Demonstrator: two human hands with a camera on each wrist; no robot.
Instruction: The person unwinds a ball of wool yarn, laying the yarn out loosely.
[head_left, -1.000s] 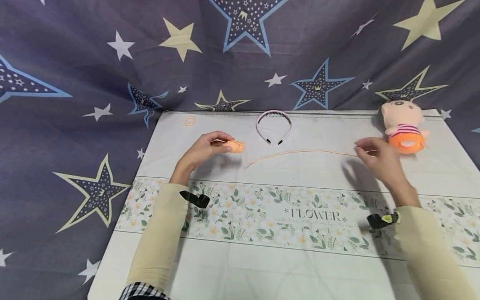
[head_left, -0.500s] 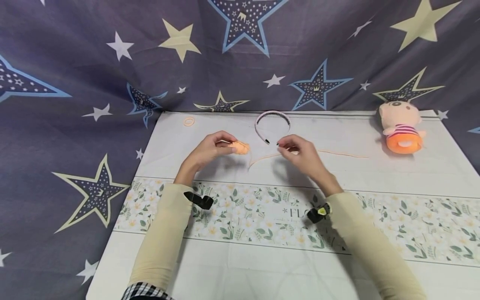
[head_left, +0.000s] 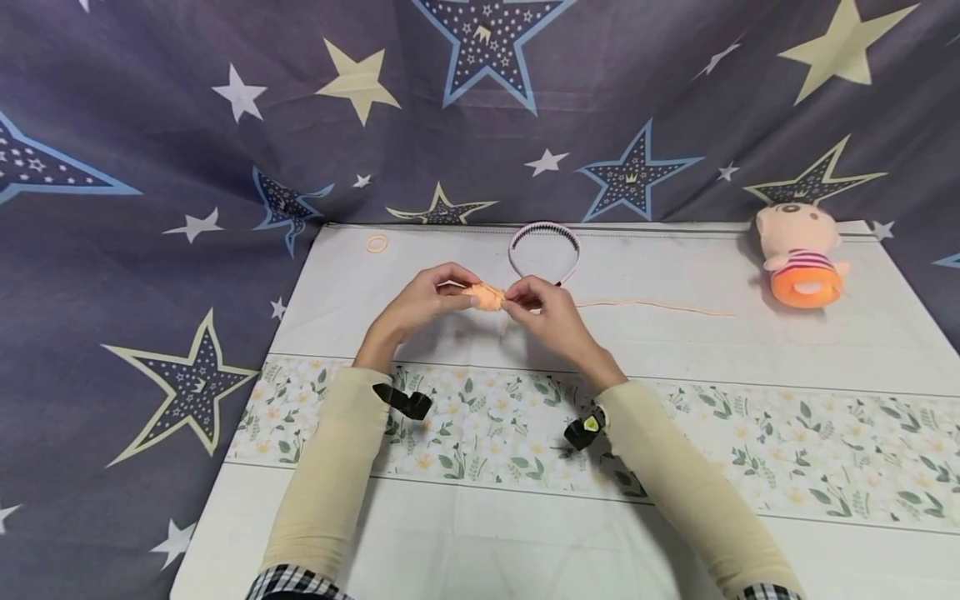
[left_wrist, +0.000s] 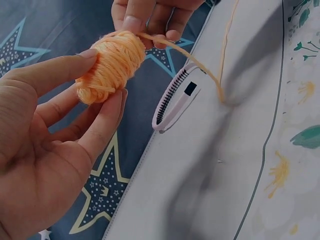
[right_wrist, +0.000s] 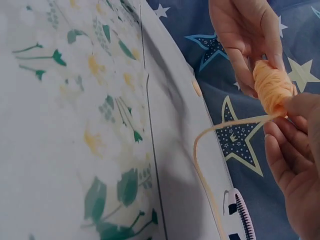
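A small wound bundle of orange yarn (left_wrist: 117,62) is held up above the table between both hands. My left hand (head_left: 422,302) pinches its left end, thumb on one side and fingers on the other. At the bundle's other end, my right hand (head_left: 553,315) pinches with thumb and fingertips, close to where the strand leaves it. From there a loose yarn tail (right_wrist: 200,142) hangs down in a bend, and its far stretch lies on the table to the right in the head view. Part of the bundle is hidden behind fingers in each view.
Behind the right hand lies a pink-and-black toothed headband (head_left: 546,242). A small orange ring (head_left: 377,243) is at the table's back left. A plush toy (head_left: 804,254) sits at the back right. A dark star-patterned cloth (head_left: 187,275) borders the white table cover (head_left: 480,533).
My right hand has come left from beside the plush toy, letting go of the yarn tail, and now meets the bundle. The left hand has shifted slightly right with the bundle.
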